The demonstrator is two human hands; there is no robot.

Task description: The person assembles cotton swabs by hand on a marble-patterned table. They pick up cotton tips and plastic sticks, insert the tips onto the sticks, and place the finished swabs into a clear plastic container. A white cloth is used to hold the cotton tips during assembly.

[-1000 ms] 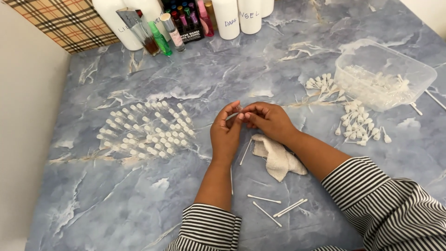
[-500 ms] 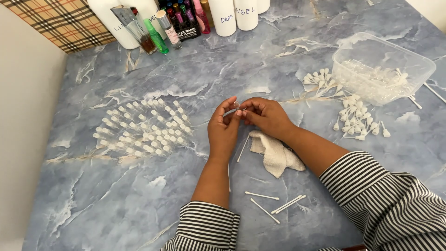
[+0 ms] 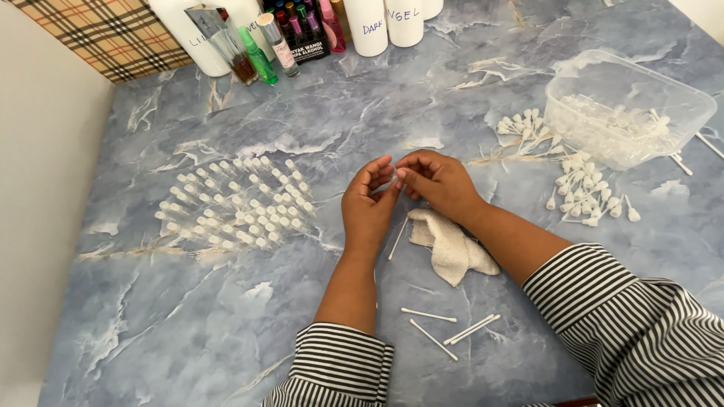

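Now both hands meet fingertip to fingertip over the blue marble table (image 3: 226, 339).

Left hand (image 3: 367, 207) and right hand (image 3: 437, 183) pinch together at the tips, grip closed tight on something too small to make out. Just under them a white stick (image 3: 397, 238) lies on the table, beside a cloth (image 3: 452, 245). Three more sticks (image 3: 445, 328) lie nearer. Left, rows of small vials (image 3: 234, 203); right, white caps (image 3: 588, 192) near a clear tub (image 3: 626, 105). Far edge, bottles (image 3: 302, 34).
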